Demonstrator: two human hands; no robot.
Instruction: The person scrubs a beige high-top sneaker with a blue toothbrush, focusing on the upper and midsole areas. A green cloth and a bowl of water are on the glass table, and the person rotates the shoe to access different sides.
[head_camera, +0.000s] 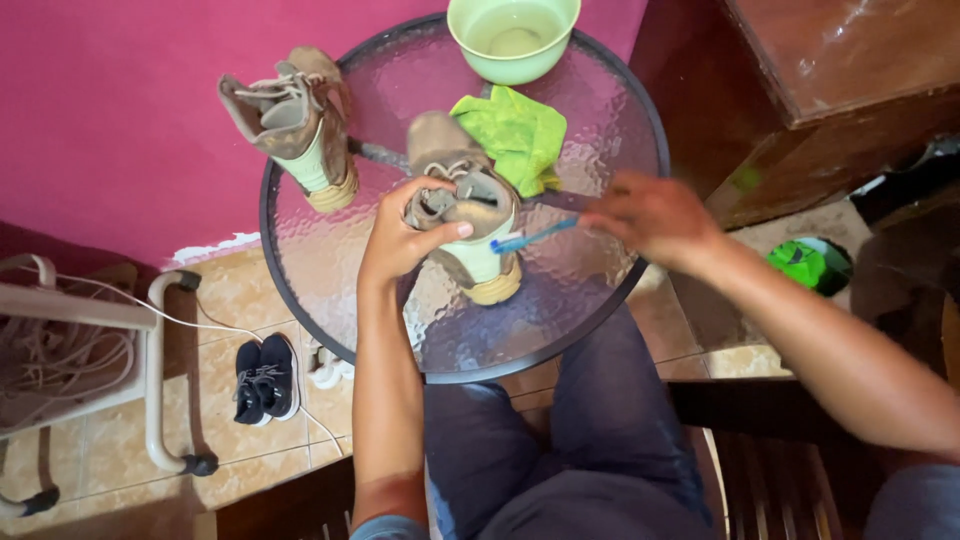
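Head view, looking down past a seated person's dark trousers (590, 440) onto a round glass-topped bench (560, 300) with a dark rim. Far to the left of the left grip, a pale metal frame (150, 370) stands on the tiled floor (240, 300), a white cord trailing across it. Nearer, still left of and below that grip, a pair of small black shoes (265, 380) sits on the tiles just outside the bench's rim.

Up and to the left of the left grip, a worn tan boot (300, 125) stands on the glass, laces loose, apart from the hand. The left hand (400, 235) is closed on a second tan boot (465, 205) at its opening, thumb laid across the top edge, fingers curled behind the laces; the boot rests on the bench near its middle, sole end toward the person.

Just right of that grip, a blue toothbrush (535, 237) lies nearly level, its head at the boot's pale side. The right hand (655, 215), blurred, is closed narrowly on the brush's far end. Above and between the two grips, a crumpled lime-green cloth (515, 135) lies on the glass beside the boot, and beyond it a pale green bowl (513, 35) stands at the bench's far edge. Right of the right grip stands a dark wooden cabinet (830, 90); below it a green and black object (810, 262) lies on the floor, too indistinct to identify.
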